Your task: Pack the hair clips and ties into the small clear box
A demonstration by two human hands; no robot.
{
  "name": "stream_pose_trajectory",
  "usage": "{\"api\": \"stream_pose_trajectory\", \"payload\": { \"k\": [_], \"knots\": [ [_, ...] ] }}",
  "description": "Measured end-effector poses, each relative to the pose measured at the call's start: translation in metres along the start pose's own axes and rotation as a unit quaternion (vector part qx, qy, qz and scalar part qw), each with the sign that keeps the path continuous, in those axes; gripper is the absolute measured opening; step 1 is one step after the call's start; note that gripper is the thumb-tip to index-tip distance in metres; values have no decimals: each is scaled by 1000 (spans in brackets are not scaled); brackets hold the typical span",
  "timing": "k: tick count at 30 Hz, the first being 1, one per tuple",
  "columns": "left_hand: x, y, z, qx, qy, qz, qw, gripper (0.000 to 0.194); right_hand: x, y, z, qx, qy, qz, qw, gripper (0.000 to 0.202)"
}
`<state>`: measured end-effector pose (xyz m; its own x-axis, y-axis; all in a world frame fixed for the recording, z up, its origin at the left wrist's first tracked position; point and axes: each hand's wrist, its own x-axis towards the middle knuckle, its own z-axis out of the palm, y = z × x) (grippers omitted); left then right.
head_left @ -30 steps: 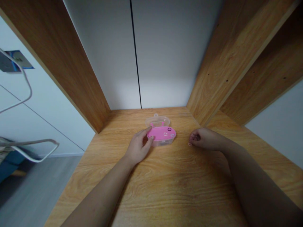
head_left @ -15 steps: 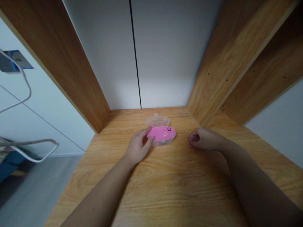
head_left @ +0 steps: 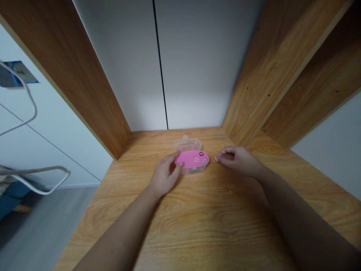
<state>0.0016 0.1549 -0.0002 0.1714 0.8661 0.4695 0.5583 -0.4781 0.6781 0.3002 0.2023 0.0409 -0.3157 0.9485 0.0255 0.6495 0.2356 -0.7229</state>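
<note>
The right hand (head_left: 241, 161) pinches an indistinct pale object (head_left: 216, 159).

There are two hands: one left hand (head_left: 163, 177) and one right hand (head_left: 243, 162). One tabletop (head_left: 180, 226) carries one pink-topped case (head_left: 186, 160) with one clear lid (head_left: 186, 143). Three small rings lie on the pink top: one black ring (head_left: 199, 154), one white ring (head_left: 195, 160), one bluish ring (head_left: 203, 161). One small pale item (head_left: 216, 159) is in the right fingers (head_left: 220, 156).

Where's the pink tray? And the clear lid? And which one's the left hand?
Pink tray (head_left: 188, 159): head view, on its flat top.
Clear lid (head_left: 183, 143): head view, on its see-through middle.
Left hand (head_left: 163, 175): head view, on the back of it.
</note>
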Motion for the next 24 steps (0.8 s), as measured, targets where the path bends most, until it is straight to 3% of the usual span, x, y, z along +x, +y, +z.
{"api": "stream_pose_trajectory", "payload": {
  "k": [2,4,9,13,16,19,22,24],
  "knots": [
    [0,0,0,0,-2,-2,1000,45,1,-18,10,25,42,-11,999,30],
    [0,0,0,-1,-4,-4,1000,46,4,-38,20,4,45,-36,998,25],
    [0,0,0,-2,-8,-4,1000,47,18,-85,37,-167,57,-101,979,12],
    [0,0,0,1,-8,-3,1000,46,29,-103,43,-277,53,-107,953,16],
    [0,1,0,-1,-5,0,1000,45,33,-105,43,-305,46,-128,943,17],
    [0,1,0,1,-5,1,1000,45,32,-97,38,-262,59,-150,952,18],
    [0,2,0,6,-4,1,1000,45,30,-77,36,-121,168,-163,965,19],
    [0,2,0,8,-2,2,1000,45,29,-55,43,-7,270,-139,953,25]
  ]
}}
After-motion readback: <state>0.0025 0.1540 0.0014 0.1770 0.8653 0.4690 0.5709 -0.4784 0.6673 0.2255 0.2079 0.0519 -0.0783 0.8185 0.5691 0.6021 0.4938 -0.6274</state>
